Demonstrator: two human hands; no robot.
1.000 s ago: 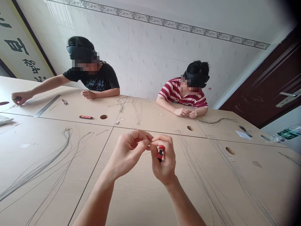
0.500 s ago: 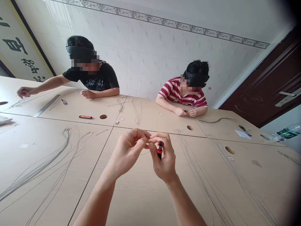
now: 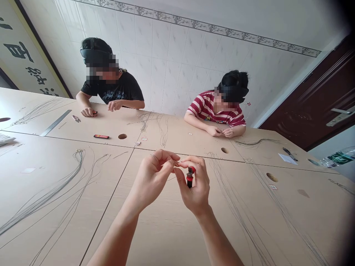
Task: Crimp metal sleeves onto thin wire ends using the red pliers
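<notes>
In the head view, my left hand [image 3: 152,181] is closed in a pinch at the middle of the table. A thin grey wire [image 3: 171,179] trails from its fingertips, and a tiny gold-coloured piece [image 3: 175,166] shows between the two hands. My right hand [image 3: 197,188] meets it there, thumb and forefinger at the same spot. Against its palm it grips a small red-and-black hand tool [image 3: 190,177], probably pliers, mostly covered by the fingers. Long thin wires [image 3: 69,173] with small metal ends lie left of my hands, and another bundle [image 3: 231,195] lies to the right.
Across the joined tables sit two people, one in a black shirt [image 3: 119,88], one in a striped shirt [image 3: 205,105]. A metal ruler [image 3: 57,122], a red-and-black box cutter [image 3: 101,136], round table holes [image 3: 272,177], a pen [image 3: 290,153] and a plastic bottle [image 3: 340,157] surround the work area.
The person in black has drawn an outstretched arm back from the far left wires. My hands keep nearly the same pinch, fingertips shifting only slightly. The view has moved a little.
</notes>
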